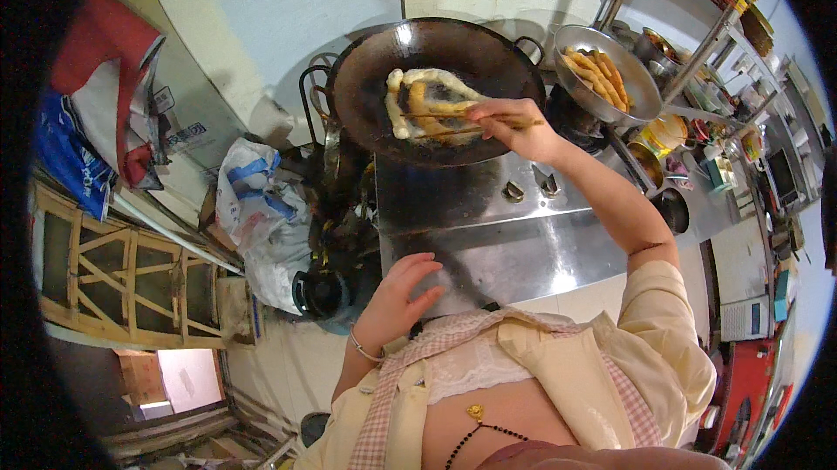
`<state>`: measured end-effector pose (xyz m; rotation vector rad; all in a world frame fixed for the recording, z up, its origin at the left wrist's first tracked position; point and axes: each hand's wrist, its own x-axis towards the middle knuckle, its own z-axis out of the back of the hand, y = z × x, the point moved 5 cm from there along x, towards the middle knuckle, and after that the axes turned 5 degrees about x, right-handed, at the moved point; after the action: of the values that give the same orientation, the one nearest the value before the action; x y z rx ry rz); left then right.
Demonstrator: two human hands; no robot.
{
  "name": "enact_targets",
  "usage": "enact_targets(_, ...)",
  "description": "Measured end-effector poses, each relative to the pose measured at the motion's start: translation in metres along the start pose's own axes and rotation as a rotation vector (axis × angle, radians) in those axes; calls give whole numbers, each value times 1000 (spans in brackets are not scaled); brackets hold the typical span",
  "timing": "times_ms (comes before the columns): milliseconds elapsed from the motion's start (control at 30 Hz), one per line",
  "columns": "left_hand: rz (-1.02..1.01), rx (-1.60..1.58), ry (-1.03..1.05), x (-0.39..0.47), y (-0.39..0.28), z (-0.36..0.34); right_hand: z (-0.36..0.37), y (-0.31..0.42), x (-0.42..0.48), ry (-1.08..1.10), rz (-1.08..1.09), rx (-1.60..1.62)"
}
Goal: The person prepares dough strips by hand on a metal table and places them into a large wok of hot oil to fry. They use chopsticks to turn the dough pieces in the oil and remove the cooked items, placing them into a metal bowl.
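Note:
My right hand (513, 126) grips a pair of wooden chopsticks (435, 115) over a large dark wok (366, 71). Their tips reach in among long dough sticks (444, 79) frying in oil. One of these, a golden strip (418, 100), is browner than the pale one around it. Whether the tips pinch any dough cannot be told. My left hand (404, 290) hovers in front of the steel stove's front edge, holding nothing, fingers apart. Right of the wok, a metal bowl (644, 91) holds several browned fried dough sticks (596, 77).
Two stove knobs (514, 191) sit on the steel stove counter (484, 254). White plastic bags (261, 208) and a dark gas cylinder (327, 293) stand at the left. A metal rack (700, 55) with pots rises at the right, beside a black pan (672, 210).

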<state>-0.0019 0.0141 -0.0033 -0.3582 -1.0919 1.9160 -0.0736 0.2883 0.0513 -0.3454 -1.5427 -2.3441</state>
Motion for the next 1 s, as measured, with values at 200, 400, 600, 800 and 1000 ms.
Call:
enact_targets(200, -15, 8, -22, -3, 3, 1, -34, 10, 11, 178, 231, -299)
enact_targets(400, 26, 1, -33, -8, 6, 5, -48, 7, 15, 193, 289, -414)
enact_targets(600, 57, -15, -35, -10, 7, 6, -49, -3, 38, 222, 247, -296)
enact_targets(800, 56, 11, -41, -13, 9, 8, -44, -9, 51, 29, 433, -202)
enact_targets(1000, 58, 51, -70, -18, 12, 10, 11, -28, 89, -295, 23, 465)
